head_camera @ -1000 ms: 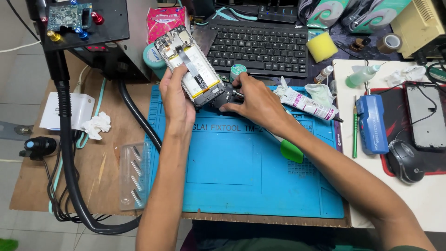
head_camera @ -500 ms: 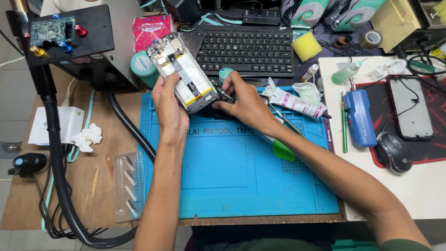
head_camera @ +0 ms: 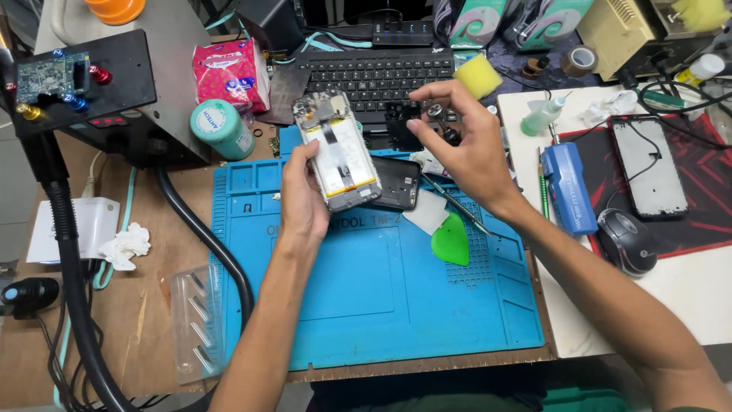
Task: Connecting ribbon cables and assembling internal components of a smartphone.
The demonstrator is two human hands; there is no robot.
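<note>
Clear plastic tray [head_camera: 194, 324], lower left on the worktop [head_camera: 137, 305], has a few small silvery strips in its slots; can't tell what they are. Teal round tub [head_camera: 221, 128], upper left w/ lid on, contents hidden. Pink tissue pack [head_camera: 231, 74] just behind it.

Left hand [head_camera: 303, 194], centre frame, wrapped round an opened phone [head_camera: 338, 151], tilted up, insides facing the camera, over the top edge of the blue repair mat [head_camera: 374, 267]. Right hand [head_camera: 469, 141], upper centre-right, fingers pinched narrow on a small dark part [head_camera: 441, 122] raised above the mat; the part is too small to make out. Black back cover [head_camera: 395, 183] lies on the mat just beside the phone, partly hidden under it.

Green triangular pick [head_camera: 452, 243] lies on the mat under the right wrist, w/ thin tweezers [head_camera: 456, 204] near it. Keyboard [head_camera: 374, 76] at the top centre, partly blocked by the phone & hand. Yellow sponge [head_camera: 477, 75] next to it. Blue electric screwdriver [head_camera: 568, 187] at the right, then a 2nd phone frame [head_camera: 648, 164] on a red-black pad [head_camera: 701, 191], with a mouse [head_camera: 627, 240] in front.

Black hose [head_camera: 206, 236] curves across the left of the mat. Circuit board [head_camera: 47, 76] clamped on a black holder [head_camera: 114, 76], far upper left. Items along the top edge are cut off.
</note>
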